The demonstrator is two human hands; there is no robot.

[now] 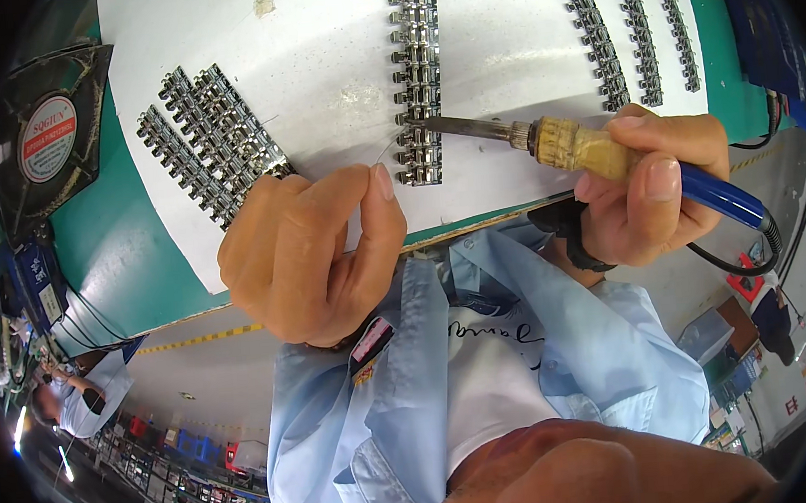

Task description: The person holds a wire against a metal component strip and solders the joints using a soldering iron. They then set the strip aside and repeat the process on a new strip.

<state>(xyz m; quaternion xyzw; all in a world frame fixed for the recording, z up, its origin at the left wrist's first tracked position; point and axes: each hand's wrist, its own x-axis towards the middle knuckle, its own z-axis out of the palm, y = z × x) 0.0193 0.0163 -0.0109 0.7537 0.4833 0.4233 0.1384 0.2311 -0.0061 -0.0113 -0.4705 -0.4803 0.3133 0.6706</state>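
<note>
My right hand grips a soldering iron by its yellowish, worn sleeve and blue handle. The iron's tip touches a strip of small metal parts lying upright in the middle of the white sheet. Between thumb and forefinger, my left hand pinches a thin solder wire, whose free end reaches toward the iron's tip at the strip's left edge. Close beyond my left hand lie several similar metal strips, set side by side at a slant; the hand hides their near ends.
White paper covers much of the green table. Three more strips lie at the far right. A black fan stands at the left edge. The iron's cable loops down at the right. Another person sits at the far left.
</note>
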